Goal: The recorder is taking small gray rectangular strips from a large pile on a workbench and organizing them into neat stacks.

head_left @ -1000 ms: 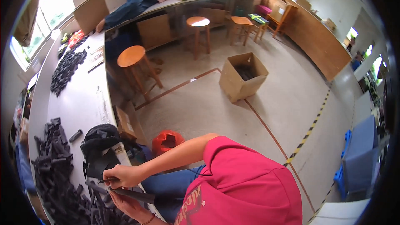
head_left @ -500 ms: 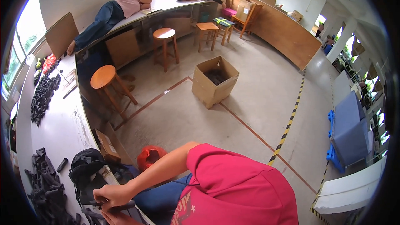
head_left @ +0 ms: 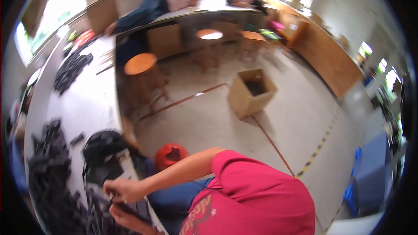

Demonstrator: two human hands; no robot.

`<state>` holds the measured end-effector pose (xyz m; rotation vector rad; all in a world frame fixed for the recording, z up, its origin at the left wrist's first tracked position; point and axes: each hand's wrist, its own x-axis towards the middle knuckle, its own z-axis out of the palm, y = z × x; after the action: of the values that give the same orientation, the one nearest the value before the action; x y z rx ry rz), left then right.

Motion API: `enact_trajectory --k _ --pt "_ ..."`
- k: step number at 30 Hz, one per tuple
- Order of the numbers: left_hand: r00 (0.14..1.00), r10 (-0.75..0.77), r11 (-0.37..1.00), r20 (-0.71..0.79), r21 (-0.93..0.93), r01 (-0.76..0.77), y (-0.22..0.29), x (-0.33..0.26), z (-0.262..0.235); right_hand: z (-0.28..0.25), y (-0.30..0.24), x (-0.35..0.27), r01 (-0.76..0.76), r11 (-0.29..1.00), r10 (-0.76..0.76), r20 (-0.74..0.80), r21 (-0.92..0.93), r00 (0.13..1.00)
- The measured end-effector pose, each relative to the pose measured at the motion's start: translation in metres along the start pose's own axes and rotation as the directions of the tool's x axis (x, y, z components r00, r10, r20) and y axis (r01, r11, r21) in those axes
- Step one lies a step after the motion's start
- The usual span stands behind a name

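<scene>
At nine o'clock a long white worktable [head_left: 93, 104] runs up the left side. A heap of small black plastic parts [head_left: 50, 172] lies on its near end, and a second, smaller pile of black parts [head_left: 72, 69] sits farther up, toward ten o'clock. Just right of the near heap rests a black bag [head_left: 102, 150].

At seven o'clock the two hands meet over the table's near edge. The right hand [head_left: 124, 189], on a bare arm coming from the red shirt [head_left: 257, 196], has its fingers drawn together in a pinch on a thin dark strip [head_left: 126, 209], the small piece being worked on. The left hand [head_left: 126, 218] lies just beneath, touching the same strip from below; motion blur hides whether its fingers are curled or flat.

At six o'clock a red container [head_left: 172, 156] stands on the floor beside the table. Toward twelve o'clock stand two round wooden stools [head_left: 141, 64], and at one o'clock an open cardboard box [head_left: 252, 91] sits on the floor.
</scene>
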<state>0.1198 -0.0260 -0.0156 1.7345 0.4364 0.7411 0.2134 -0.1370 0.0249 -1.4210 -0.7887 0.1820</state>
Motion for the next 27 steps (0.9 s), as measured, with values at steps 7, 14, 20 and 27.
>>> enact_trajectory --k 7,14,20,27 --pt "0.847 -0.463 0.741 0.262 -0.41 0.532 0.014 -0.031 -0.048 0.014 -0.012 0.015 -0.063 0.993 0.032 0.293 0.098 0.956" --pt "0.899 -0.365 0.703 0.243 -0.561 0.437 0.025 -0.04 -0.088 0.036 -0.025 0.034 -0.082 0.997 0.08 0.142 0.011 0.987" --pt "0.89 -0.456 0.517 -0.01 -0.817 0.256 0.02 -0.059 -0.102 0.056 -0.008 -0.006 0.377 0.715 -0.035 0.508 -0.589 0.861" --pt "0.884 -0.453 0.343 0.115 -0.893 0.292 0.01 -0.072 -0.099 0.088 0.005 -0.022 0.57 0.541 -0.085 0.634 -0.618 0.768"
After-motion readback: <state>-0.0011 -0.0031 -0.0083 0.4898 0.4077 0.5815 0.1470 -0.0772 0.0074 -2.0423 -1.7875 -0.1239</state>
